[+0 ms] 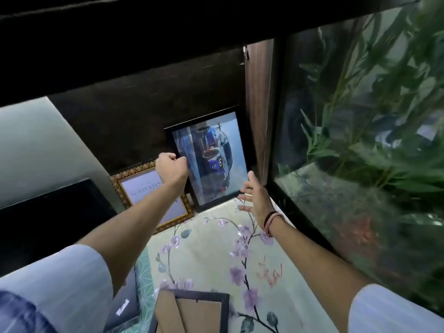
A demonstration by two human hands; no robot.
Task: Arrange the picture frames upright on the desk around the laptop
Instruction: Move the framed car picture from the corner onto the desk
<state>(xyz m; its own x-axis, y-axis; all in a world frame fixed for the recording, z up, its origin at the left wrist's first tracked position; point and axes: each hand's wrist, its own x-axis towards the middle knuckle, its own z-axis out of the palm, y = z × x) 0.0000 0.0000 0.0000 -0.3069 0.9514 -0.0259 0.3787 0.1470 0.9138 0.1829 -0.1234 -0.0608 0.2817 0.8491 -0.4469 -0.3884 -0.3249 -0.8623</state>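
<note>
A thin black rectangular picture frame [209, 159] with a glossy glazed front stands upright at the back of the desk, leaning against the dark wood-grain back panel [134, 116]. The left hand [171, 168] is curled closed, its fingers pinching the frame's left edge. The right hand [255, 197] is open with fingers spread, just beside the frame's lower right corner; whether it touches is unclear. A pink band sits on that wrist. Left of the black frame, an ornate gold-patterned frame [153, 195] leans too; its print carries lettering too blurred to read. The pale tablecloth [216, 248] shows purple blossoms on dark branches and a red scribble. A dark frame with a brown cardboard backing [192, 313] lies face down nearby. A glass aquarium [360, 140] with green plants stands on the right.
</note>
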